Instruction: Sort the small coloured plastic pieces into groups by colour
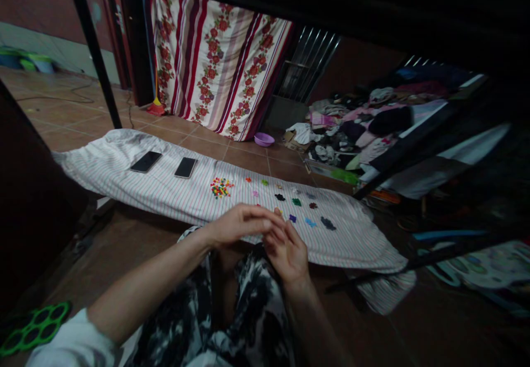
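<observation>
My left hand (pixel 238 224) and my right hand (pixel 287 251) meet above my lap, fingertips pinched together on something too small to make out. Just beyond them a striped cloth (pixel 124 174) lies on the tiled floor. On it sits a small heap of coloured beads (pixel 221 188), and to its right several small coloured bead shapes (pixel 308 212) are laid out apart. Two dark phones (pixel 146 161) (pixel 185 167) lie on the cloth's left part.
A floral striped curtain (pixel 215 58) hangs at the back, with a purple bowl (pixel 264 139) on the floor beside it. Piled clothes (pixel 364 118) fill the right. Dark metal bars (pixel 93 47) cross the view. A green ring-holed frame (pixel 35 325) lies at lower left.
</observation>
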The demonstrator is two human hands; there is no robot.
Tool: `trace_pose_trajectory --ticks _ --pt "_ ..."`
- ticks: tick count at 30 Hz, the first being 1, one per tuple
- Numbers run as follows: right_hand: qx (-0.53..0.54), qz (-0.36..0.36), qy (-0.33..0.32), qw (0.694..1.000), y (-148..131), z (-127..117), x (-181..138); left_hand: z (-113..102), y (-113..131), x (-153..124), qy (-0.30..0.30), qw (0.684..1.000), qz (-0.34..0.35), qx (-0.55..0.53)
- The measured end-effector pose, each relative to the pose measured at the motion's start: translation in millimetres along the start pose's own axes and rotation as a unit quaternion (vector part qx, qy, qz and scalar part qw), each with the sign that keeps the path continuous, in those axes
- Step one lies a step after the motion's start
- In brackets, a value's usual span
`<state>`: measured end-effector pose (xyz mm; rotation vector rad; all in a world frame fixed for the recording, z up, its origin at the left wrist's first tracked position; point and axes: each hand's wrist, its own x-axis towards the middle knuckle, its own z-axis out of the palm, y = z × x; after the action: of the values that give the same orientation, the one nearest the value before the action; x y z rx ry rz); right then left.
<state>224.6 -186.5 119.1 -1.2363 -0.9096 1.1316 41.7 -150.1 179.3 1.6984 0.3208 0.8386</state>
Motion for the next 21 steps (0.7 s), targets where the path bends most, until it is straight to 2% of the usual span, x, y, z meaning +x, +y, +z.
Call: trace_pose_trajectory --ticks 1,2,3,4,5,7,9,11,14,18,21 --pt "0.032 0.013 0.003 0.999 2.3 -2.0 14.8 -20.2 -16.7 8.5 0.127 0.991 -0.023 0.033" --pt "0.069 0.029 0.009 0.997 6.4 -2.7 31.0 -39.2 -36.3 13.6 0.241 0.963 -0.067 0.102" --pt "0.104 0.048 0.021 0.993 12.4 -2.1 47.7 -57.0 -57.2 15.7 0.361 0.901 -0.131 0.202" --pt "0.113 0.054 0.034 0.992 19.8 0.0 64.5 -73.5 -77.6 15.5 0.443 0.822 -0.202 0.296" --pt "0.103 0.048 0.041 0.993 28.4 3.5 80.8 -88.3 -96.4 13.6 0.471 0.788 -0.234 0.322" --pt "0.029 0.016 0.037 0.999 47.2 14.5 111.0 -111.4 -126.6 8.3 0.489 0.759 -0.263 0.341" --pt "-0.081 -0.019 0.012 0.996 65.5 28.5 137.7 -125.6 -147.4 6.0 0.491 0.748 -0.275 0.352" --pt "-0.196 -0.05 -0.032 0.979 80.9 42.7 160.4 -133.7 -162.6 8.9 0.487 0.739 -0.272 0.378" --pt "-0.328 -0.118 -0.074 0.934 96.9 60.5 185.6 -141.4 -181.7 19.5 0.474 0.725 -0.257 0.429" --pt "-0.406 -0.186 -0.104 0.889 107.9 76.4 202.0 -147.2 -202.4 29.7 0.454 0.721 -0.261 0.455" --pt "-0.426 -0.212 -0.133 0.869 114.0 82.5 207.6 -145.9 -210.5 30.5 0.429 0.721 -0.226 0.496"
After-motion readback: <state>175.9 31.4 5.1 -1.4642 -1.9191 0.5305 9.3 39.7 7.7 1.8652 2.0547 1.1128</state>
